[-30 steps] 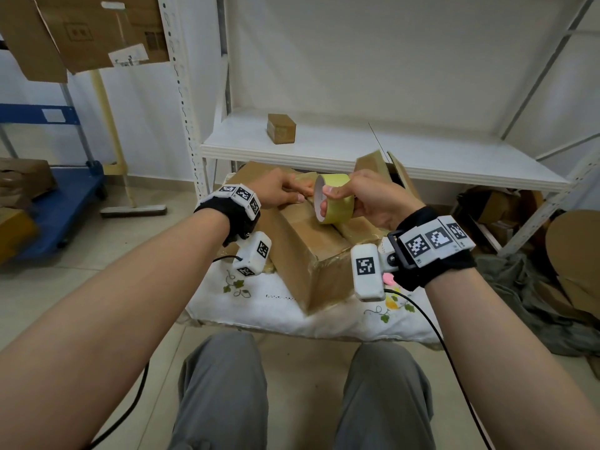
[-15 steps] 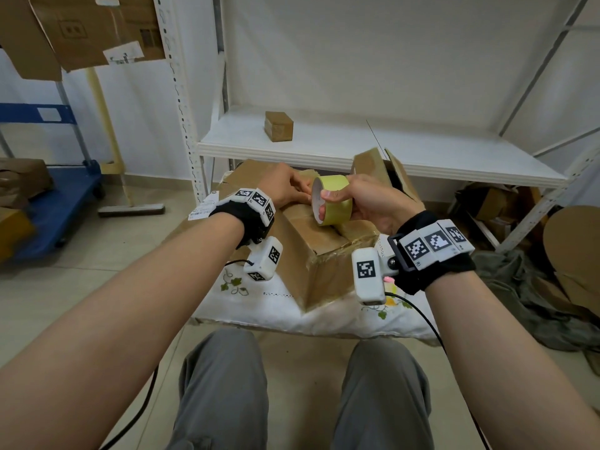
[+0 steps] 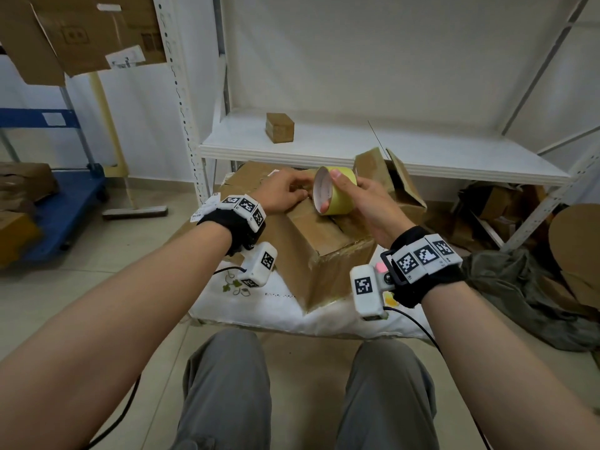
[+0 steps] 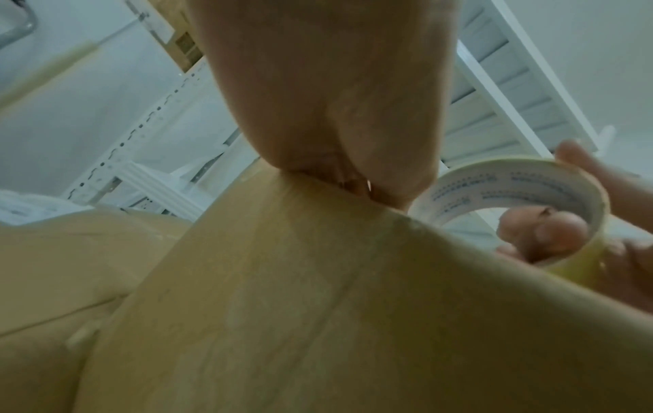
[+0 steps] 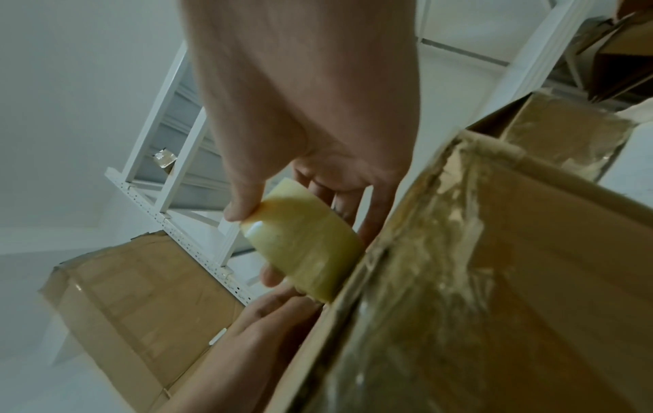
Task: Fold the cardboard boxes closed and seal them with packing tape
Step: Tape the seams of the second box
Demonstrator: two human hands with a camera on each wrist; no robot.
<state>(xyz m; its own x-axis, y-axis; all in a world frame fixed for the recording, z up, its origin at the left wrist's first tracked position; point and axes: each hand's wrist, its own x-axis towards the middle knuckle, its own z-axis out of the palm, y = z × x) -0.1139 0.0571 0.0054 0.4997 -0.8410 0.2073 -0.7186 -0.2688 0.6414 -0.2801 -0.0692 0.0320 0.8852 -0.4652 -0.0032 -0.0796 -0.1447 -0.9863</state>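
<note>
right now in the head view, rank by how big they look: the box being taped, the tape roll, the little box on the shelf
1. Box being taped, largest.
2. Tape roll.
3. Little box on the shelf, smallest; it sits farther back, so its true size against the roll is unsure.

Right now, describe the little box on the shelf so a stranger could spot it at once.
Find the white metal shelf behind the big cardboard box being taped. On its left part stands a small brown box, alone and closed. Unlike the larger cartons below, it sits on the shelf board and no hand touches it.

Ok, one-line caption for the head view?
Right hand holds packing tape roll over cardboard box; left hand rests on box top.
</note>
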